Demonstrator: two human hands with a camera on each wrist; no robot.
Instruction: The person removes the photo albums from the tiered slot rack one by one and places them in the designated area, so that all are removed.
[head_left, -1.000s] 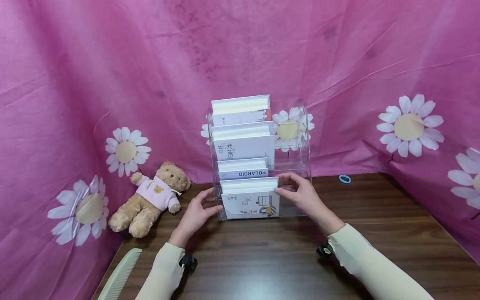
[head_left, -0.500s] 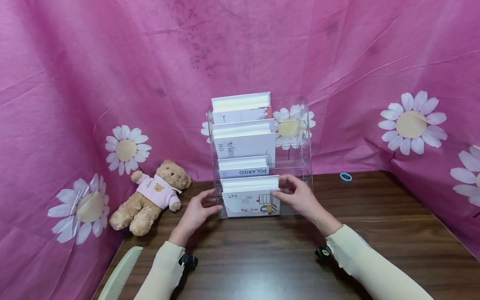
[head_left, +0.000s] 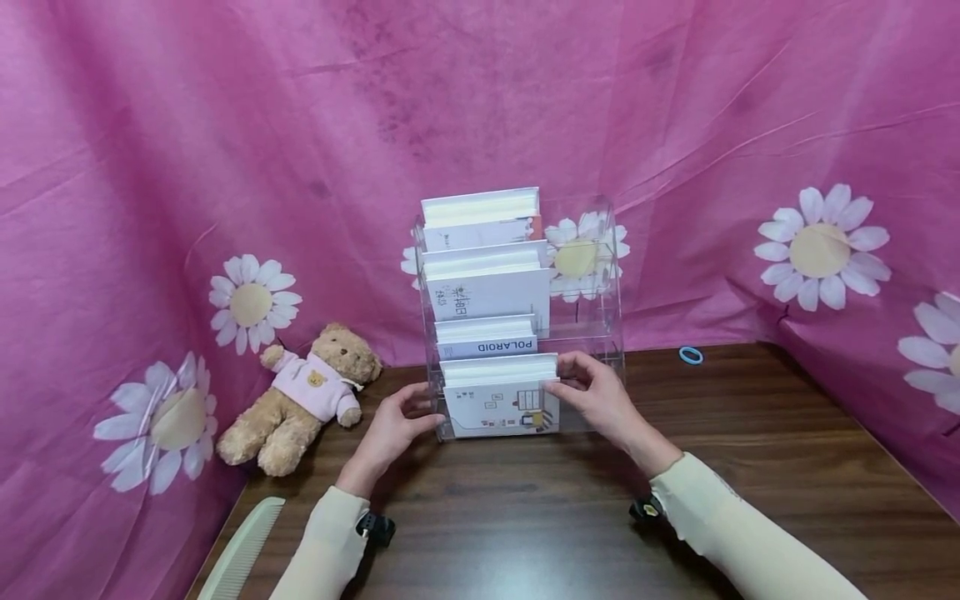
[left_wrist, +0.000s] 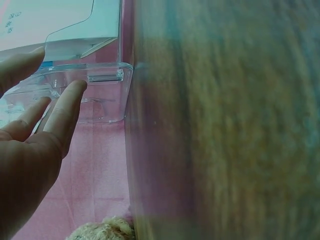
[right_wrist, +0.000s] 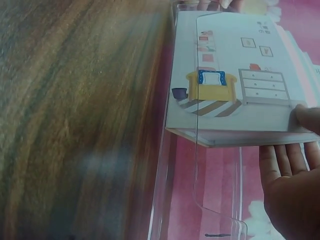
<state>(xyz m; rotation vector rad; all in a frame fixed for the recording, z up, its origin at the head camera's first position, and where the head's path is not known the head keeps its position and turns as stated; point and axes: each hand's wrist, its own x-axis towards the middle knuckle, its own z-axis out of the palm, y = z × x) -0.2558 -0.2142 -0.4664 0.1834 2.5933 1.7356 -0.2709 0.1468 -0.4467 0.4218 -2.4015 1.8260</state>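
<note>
- While the front book [head_left: 495, 408] sits in the lowest tier of the clear rack [head_left: 585, 336], its top edge runs left to right.
- Right-hand grip [head_left: 606, 407]: nearer, pinching the book's right edge, thumb on cover; book lies leftward.
- Left-hand grip [head_left: 386, 429]: fingers loosely extended beside the rack's left wall; contact unclear.

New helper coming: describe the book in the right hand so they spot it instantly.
On the table stands a clear tiered rack. In its lowest, front tier is the white book, pinched by the right hand. Only its cover visibly shows a drawn chest of drawers.
</note>
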